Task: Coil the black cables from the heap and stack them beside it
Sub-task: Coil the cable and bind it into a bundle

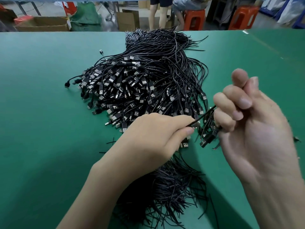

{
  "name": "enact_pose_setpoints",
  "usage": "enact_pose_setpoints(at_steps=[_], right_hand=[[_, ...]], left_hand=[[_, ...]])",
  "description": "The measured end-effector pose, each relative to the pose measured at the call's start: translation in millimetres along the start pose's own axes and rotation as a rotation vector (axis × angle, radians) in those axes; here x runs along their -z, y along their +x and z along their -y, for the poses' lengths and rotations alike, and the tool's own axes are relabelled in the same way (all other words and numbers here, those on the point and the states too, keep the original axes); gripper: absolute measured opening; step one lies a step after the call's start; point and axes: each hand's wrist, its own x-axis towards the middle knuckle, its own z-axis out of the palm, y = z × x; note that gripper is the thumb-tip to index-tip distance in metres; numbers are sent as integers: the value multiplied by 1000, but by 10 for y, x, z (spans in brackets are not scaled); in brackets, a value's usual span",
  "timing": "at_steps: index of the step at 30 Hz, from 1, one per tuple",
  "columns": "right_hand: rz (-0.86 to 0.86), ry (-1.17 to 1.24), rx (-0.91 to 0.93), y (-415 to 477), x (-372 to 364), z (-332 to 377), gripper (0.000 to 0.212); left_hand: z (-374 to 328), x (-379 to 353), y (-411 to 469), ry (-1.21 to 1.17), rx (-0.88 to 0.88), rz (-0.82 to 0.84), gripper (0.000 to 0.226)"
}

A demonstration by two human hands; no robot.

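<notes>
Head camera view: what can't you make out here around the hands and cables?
Black cable: its run inside the curled fingers of the right hand, head view.
Near cable pile: partly under the left forearm, cut by the bottom edge.
People behind the table: cut off by the top edge.

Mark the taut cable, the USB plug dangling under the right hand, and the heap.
cable [205, 113], head view, middle of the taut stretch.
USB plug [208, 139], head view, its black body.
heap [140, 83], head view, plugs at its middle.
</notes>
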Motion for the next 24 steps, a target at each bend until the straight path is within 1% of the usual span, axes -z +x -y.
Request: enact_pose_setpoints(at_steps=[2, 6, 8, 11, 14, 16, 18, 20, 23, 24], right_hand=[[-50, -159, 96, -14, 29, -84, 40], [8, -517, 271, -56, 58, -257, 34], [23, -719, 334, -76, 67, -310, 32], [64, -955, 394, -123, 71, -359, 28], [106, -1191, 450, -158, 64, -399, 27], [134, -1328, 438, -165, 66, -420, 29], [160, -1381, 371, -171, 56, -432, 32], [168, -1420, 318, -169, 50, -429, 39], [155, -1529, 275, -129, 111, -347, 46], [142, -1490, 214, -96, 156, -309, 47]], left_hand=[[18, -7, -3, 63, 9, 13, 27], [-53, 9, -17, 120, -9, -7, 41], [-48, 36, -24, 147, -40, -47, 39], [-8, 118, -54, 124, -94, -140, 28], [8, 174, -79, 98, -85, -209, 21], [13, 197, -99, 94, -60, -247, 18], [-16, 200, -110, 116, -42, -254, 17], [-76, 177, -110, 158, -46, -267, 20], [-86, 260, -148, 218, -54, -388, 27], [-61, 329, -177, 208, -54, -437, 29]])
